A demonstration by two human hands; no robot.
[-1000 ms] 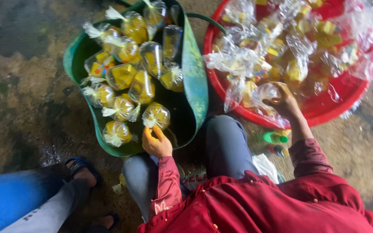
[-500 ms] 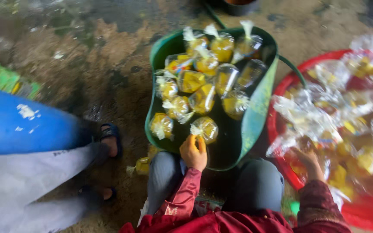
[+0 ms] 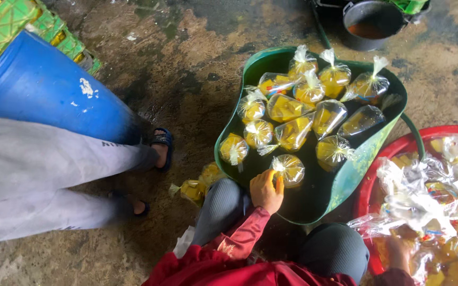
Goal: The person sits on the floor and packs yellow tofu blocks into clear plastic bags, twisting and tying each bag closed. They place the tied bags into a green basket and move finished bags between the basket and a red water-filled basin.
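Near the green tub [image 3: 345,185], my left hand [image 3: 266,191] is clamped on a knotted bag [image 3: 288,169]; I should set it gently beside the others. My right hand [image 3: 398,253] is buried among bags; its grip I cannot tell.

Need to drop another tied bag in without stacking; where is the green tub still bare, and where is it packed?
Bare dark floor of the green tub lies along its near right wall, right of the left hand and the bag it touches. The far half is crowded with tied bags touching. The red basin, where the right hand is, is heaped full.
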